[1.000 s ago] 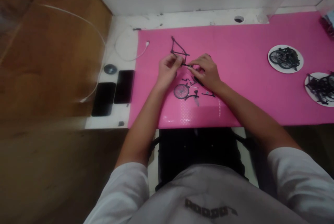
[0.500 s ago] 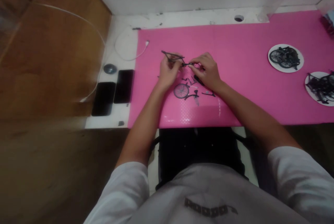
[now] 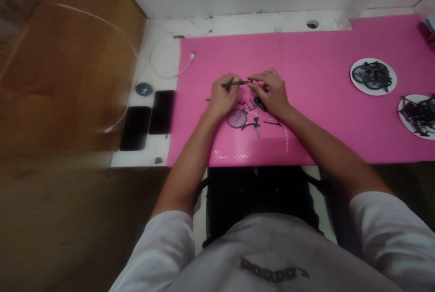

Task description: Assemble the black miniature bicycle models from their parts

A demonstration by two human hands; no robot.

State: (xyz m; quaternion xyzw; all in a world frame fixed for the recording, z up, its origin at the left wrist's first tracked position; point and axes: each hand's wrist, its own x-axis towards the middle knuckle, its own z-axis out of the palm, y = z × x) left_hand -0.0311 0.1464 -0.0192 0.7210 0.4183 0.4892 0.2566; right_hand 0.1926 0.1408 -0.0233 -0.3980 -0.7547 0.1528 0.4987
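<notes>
My left hand (image 3: 224, 96) is closed on a dark miniature bicycle frame (image 3: 233, 84), held slightly above the pink mat and seen nearly edge-on. My right hand (image 3: 274, 93) pinches at the frame's right end with thumb and forefinger; whatever small part lies between those fingertips is too small to make out. Below the hands lie a spoked toy wheel (image 3: 237, 119), a curved black bicycle piece (image 3: 250, 125) and a thin black bar (image 3: 273, 122). A black looped object (image 3: 260, 104) rests beside my right hand, partly covered by it.
To the right, two white plates hold black miniature bicycle parts: a farther plate (image 3: 393, 84) and a nearer plate (image 3: 408, 129). On the left are two dark phones (image 3: 162, 111), a round black object (image 3: 143, 89) and a white cable (image 3: 178, 74). The pink mat (image 3: 316, 65) covers most of the table.
The bicycle frame has turned in my left hand, from its open outline showing to nearly edge-on. My left hand has shifted slightly right; my right fingertips stay at the frame's end.
</notes>
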